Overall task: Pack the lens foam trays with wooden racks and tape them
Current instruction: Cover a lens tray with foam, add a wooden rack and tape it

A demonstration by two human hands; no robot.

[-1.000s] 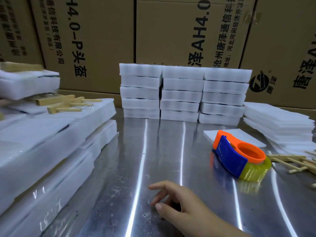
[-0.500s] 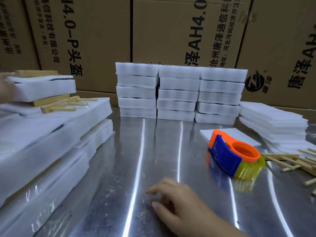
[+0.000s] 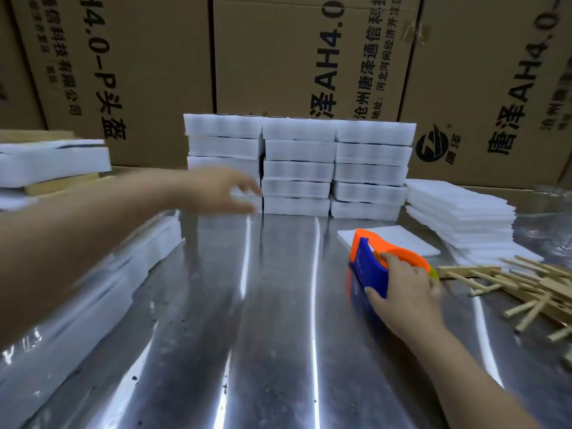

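Three stacks of white foam trays (image 3: 298,168) stand at the back of the metal table (image 3: 272,320). My left hand (image 3: 216,188) reaches across in front of the left stack, blurred, fingers spread and holding nothing. My right hand (image 3: 402,292) grips the orange and blue tape dispenser (image 3: 370,267) at the right, thumb on its blue side, fingers over the orange ring. Wooden racks (image 3: 526,289) lie in a loose heap at the right edge.
Flat foam sheets (image 3: 461,215) are piled at the back right, one sheet (image 3: 402,239) under the dispenser's far end. Packed foam bundles with wood (image 3: 52,168) are heaped along the left. Cardboard boxes (image 3: 303,57) wall off the back.
My right hand left the table's front and took hold of the tape dispenser. My left hand swung in from the left toward the foam tray stacks.
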